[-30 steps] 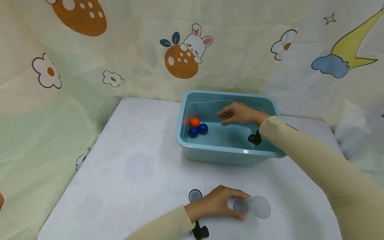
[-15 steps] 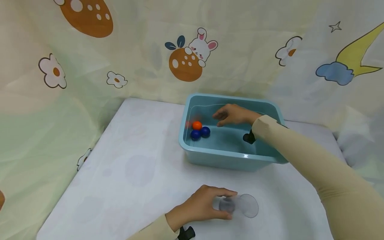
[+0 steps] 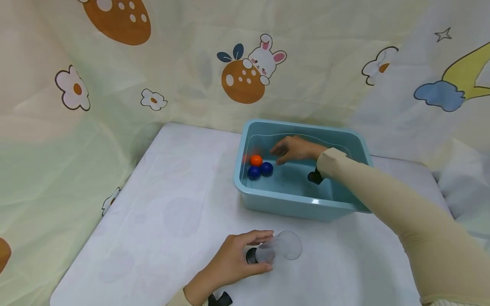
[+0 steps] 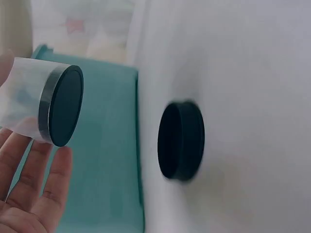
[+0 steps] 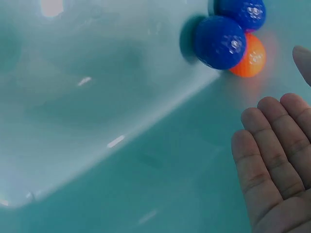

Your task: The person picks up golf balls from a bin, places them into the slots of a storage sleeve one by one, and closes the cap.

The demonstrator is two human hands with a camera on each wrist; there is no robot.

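My left hand (image 3: 233, 259) grips a clear plastic cylinder (image 3: 289, 245) between thumb and fingers, raised over the white table. In the left wrist view the dark end of this cylinder (image 4: 66, 106) faces down toward the table. Below it on the table lies a black round lid (image 4: 181, 141), hollow side up. My right hand (image 3: 296, 149) reaches into a light-blue plastic tub (image 3: 291, 211), its fingers extended and holding nothing. Just left of its fingertips, two blue balls (image 3: 266, 169) and one orange ball (image 3: 256, 160) sit together on the tub floor.
The tub stands at the back of the table (image 3: 183, 216). Behind and to the left hangs a cream printed cloth (image 3: 183, 51). Black wrist cameras show at the right wrist (image 3: 315, 176) and left wrist (image 3: 221, 299).
My left hand has carried the clear cylinder leftward, over the lid. My right hand has shifted slightly left in the tub, closer to the balls. The head view has also shifted a little.
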